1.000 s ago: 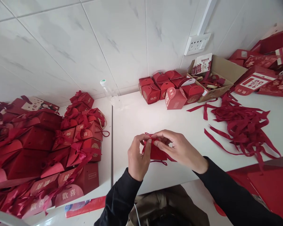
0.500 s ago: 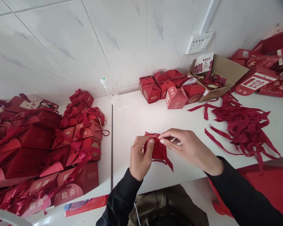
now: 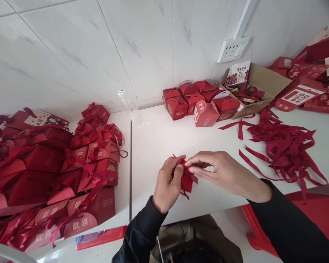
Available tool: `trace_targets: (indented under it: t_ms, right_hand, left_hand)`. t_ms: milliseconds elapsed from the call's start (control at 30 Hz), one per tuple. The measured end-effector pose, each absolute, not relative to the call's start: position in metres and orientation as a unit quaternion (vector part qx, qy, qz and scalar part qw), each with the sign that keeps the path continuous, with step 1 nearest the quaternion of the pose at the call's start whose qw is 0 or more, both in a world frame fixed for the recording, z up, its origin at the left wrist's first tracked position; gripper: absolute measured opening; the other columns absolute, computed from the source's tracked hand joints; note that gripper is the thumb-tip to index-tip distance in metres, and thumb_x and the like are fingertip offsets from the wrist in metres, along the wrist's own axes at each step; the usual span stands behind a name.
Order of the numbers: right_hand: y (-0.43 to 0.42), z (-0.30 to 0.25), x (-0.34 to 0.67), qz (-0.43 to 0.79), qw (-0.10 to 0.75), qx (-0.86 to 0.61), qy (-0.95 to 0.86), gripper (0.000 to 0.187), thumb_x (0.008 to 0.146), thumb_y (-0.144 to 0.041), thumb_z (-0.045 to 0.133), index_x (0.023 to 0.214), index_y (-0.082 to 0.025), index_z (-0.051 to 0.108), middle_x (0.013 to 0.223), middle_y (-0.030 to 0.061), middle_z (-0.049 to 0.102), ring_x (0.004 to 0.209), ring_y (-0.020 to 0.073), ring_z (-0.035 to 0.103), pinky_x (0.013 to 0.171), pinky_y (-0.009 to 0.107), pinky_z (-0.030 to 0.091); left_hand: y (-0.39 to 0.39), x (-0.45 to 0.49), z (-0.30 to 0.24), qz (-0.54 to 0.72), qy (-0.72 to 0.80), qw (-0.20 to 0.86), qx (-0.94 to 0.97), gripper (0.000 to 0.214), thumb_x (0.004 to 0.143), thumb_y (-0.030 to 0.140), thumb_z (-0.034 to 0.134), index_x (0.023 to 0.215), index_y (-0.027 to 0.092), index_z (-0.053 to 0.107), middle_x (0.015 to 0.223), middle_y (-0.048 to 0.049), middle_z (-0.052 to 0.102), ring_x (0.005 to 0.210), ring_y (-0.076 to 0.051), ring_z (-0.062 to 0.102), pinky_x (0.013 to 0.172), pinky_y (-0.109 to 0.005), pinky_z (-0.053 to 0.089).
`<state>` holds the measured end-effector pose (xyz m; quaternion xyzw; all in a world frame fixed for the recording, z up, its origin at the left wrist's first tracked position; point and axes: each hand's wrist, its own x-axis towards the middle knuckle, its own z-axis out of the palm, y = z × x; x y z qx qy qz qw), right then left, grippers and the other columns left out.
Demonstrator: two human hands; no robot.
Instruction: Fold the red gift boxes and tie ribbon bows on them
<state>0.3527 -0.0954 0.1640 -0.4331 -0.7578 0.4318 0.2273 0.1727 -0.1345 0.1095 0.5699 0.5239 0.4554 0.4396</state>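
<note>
Red gift box (image 3: 186,179) sits between our two hands, over the white table (image 3: 159,142) near its front edge. Our left hand (image 3: 167,186) grips its left side, thumb and fingers (image 3: 178,166) closed narrow on the top fold. Our right hand (image 3: 222,171) meets it from the right, fingertips (image 3: 190,168) pinched on that same top; a ribbon end hangs below the box. To the left lies a heap of ribbon-tied boxes (image 3: 71,164); to the right, loose red ribbons (image 3: 285,149). Farther back, untied boxes (image 3: 197,104) stand by the wall, just beside a cardboard carton (image 3: 263,82).
</note>
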Motion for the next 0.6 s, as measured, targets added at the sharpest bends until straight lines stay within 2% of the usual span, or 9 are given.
trace_targets:
  t_ms: [200, 333, 433, 500, 600]
  right_hand:
    - [-0.096, 0.158, 0.347, 0.406, 0.263, -0.414, -0.771, 0.014, 0.094, -0.032, 0.063, 0.088, -0.024, 0.072, 0.092, 0.0027, 0.068, 0.071, 0.0152, 0.063, 0.065, 0.029, 0.053]
    - [-0.097, 0.154, 0.342, 0.423, 0.282, -0.434, -0.744, 0.01, 0.094, -0.03, 0.064, 0.092, -0.025, 0.073, 0.094, 0.0013, 0.072, 0.08, 0.0166, 0.068, 0.071, 0.028, 0.055]
    - [-0.1, 0.155, 0.341, 0.465, 0.273, -0.449, -0.712, 0.011, 0.094, -0.03, 0.063, 0.099, -0.026, 0.073, 0.1, -0.0003, 0.076, 0.086, 0.0171, 0.071, 0.075, 0.028, 0.057]
    - [-0.102, 0.155, 0.341, 0.478, 0.266, -0.445, -0.709, 0.016, 0.097, -0.03, 0.06, 0.104, -0.026, 0.073, 0.104, 0.0, 0.076, 0.089, 0.0169, 0.072, 0.076, 0.028, 0.058]
    - [-0.103, 0.155, 0.342, 0.458, 0.269, -0.425, -0.733, 0.022, 0.101, -0.028, 0.052, 0.108, -0.027, 0.073, 0.107, 0.001, 0.074, 0.096, 0.0164, 0.071, 0.077, 0.027, 0.057]
  left_hand:
    - [-0.133, 0.173, 0.111, 0.428, 0.546, 0.378, 0.613, 0.027, 0.098, 0.02, 0.049, 0.1, 0.024, 0.076, 0.087, -0.0052, 0.073, 0.08, -0.021, 0.062, 0.078, -0.033, 0.045]
    - [-0.134, 0.172, 0.111, 0.423, 0.513, 0.439, 0.604, 0.028, 0.098, 0.02, 0.045, 0.102, 0.021, 0.073, 0.083, -0.0039, 0.069, 0.077, -0.019, 0.06, 0.071, -0.03, 0.045]
    - [-0.135, 0.17, 0.114, 0.394, 0.504, 0.45, 0.623, 0.019, 0.093, 0.017, 0.047, 0.09, 0.019, 0.066, 0.075, -0.0014, 0.061, 0.07, -0.016, 0.052, 0.065, -0.028, 0.04]
    - [-0.135, 0.169, 0.115, 0.377, 0.509, 0.448, 0.631, 0.013, 0.093, 0.022, 0.051, 0.085, 0.019, 0.062, 0.074, -0.001, 0.058, 0.067, -0.015, 0.048, 0.063, -0.028, 0.038]
    - [-0.133, 0.169, 0.114, 0.369, 0.516, 0.45, 0.629, 0.023, 0.097, 0.033, 0.049, 0.081, 0.019, 0.059, 0.071, -0.0009, 0.056, 0.065, -0.015, 0.045, 0.061, -0.028, 0.035]
